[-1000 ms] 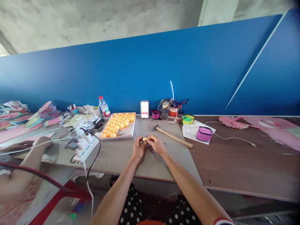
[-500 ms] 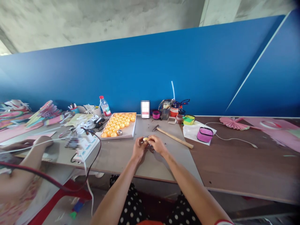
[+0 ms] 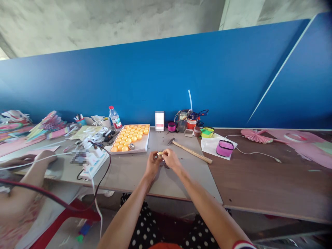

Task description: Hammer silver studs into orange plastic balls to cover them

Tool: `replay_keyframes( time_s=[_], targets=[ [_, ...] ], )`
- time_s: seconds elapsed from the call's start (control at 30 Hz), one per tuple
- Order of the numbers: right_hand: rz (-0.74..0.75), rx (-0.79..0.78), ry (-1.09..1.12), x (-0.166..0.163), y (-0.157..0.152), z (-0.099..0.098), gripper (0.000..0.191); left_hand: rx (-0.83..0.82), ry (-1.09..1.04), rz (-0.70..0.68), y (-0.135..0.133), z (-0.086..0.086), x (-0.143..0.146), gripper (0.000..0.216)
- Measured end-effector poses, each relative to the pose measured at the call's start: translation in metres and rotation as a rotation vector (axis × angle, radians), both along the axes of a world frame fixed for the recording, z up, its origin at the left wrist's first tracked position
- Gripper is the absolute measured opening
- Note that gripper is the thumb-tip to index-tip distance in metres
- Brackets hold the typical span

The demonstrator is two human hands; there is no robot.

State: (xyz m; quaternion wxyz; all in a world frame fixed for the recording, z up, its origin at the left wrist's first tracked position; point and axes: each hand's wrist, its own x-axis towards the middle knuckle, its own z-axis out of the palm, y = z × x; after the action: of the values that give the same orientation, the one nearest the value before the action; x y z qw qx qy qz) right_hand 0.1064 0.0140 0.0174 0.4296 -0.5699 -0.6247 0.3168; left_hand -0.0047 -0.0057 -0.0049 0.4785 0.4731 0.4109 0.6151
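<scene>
My left hand (image 3: 153, 164) is closed around a small ball (image 3: 160, 153), pale yellow with dark and silvery patches. The fingers of my right hand (image 3: 171, 159) are pinched together against the ball's right side; what is between them is too small to make out. Below both hands a little heap of dark, shiny bits (image 3: 165, 165) lies on the grey board (image 3: 186, 180). Behind my right hand rests a hammer (image 3: 192, 151) with a wooden handle. To the left stands a shallow white tray (image 3: 144, 148) of orange balls, with one silvery patterned ball (image 3: 131, 146) near its front.
A power strip (image 3: 94, 165) with trailing cables lies at left, near a co-worker's arm (image 3: 36, 176). A bottle (image 3: 114, 117), a phone-like screen (image 3: 160, 121) and small containers line the blue partition (image 3: 166, 79). A pink pouch (image 3: 224, 148) sits on white paper at right.
My right hand has shifted slightly left over the ball, and its fingers hide more of it. My left hand keeps its hold. The whole view has moved a little.
</scene>
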Motion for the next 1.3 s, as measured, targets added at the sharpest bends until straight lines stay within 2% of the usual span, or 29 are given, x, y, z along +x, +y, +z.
replay_keyframes(
  time_s=[0.1,0.17,0.23,0.3,0.4,0.53,0.63,0.73,1.03,1.17,1.3],
  targets=[
    [-0.046,-0.019,0.063,-0.002,0.000,-0.001,0.004,-0.005,-0.016,0.006,0.001,0.000,0.000,0.032],
    [-0.017,-0.014,0.114,0.001,0.004,-0.001,0.005,-0.022,-0.050,0.002,0.003,-0.003,-0.001,0.032],
    [0.023,0.041,0.148,0.010,0.009,-0.001,0.008,-0.059,-0.095,-0.003,0.005,-0.007,-0.002,0.034],
    [-0.064,0.138,0.131,0.026,0.015,-0.001,0.011,-0.089,-0.141,-0.001,0.008,-0.010,-0.002,0.036],
    [-0.261,0.243,-0.107,0.059,0.020,-0.001,0.016,-0.102,-0.177,-0.014,0.009,-0.011,-0.002,0.036],
    [-0.411,0.154,-0.575,0.095,0.016,-0.009,0.027,-0.151,-0.243,-0.020,0.008,-0.007,-0.002,0.044],
    [-0.430,0.057,-0.762,0.106,0.012,-0.017,0.027,-0.167,-0.275,-0.032,0.006,-0.003,-0.002,0.047],
    [-0.414,0.045,-0.846,0.109,0.012,-0.024,0.023,-0.159,-0.280,-0.043,0.004,-0.001,-0.002,0.047],
    [-0.408,0.079,-0.889,0.115,0.015,-0.033,0.022,-0.156,-0.289,-0.039,0.003,0.001,-0.003,0.043],
    [-0.466,0.218,-0.855,0.113,0.012,-0.032,0.024,-0.147,-0.256,-0.016,0.002,0.002,-0.003,0.040],
    [-0.462,0.391,-0.713,0.107,0.006,-0.023,0.031,-0.151,-0.209,0.008,0.002,0.002,-0.003,0.040]
  ],
)
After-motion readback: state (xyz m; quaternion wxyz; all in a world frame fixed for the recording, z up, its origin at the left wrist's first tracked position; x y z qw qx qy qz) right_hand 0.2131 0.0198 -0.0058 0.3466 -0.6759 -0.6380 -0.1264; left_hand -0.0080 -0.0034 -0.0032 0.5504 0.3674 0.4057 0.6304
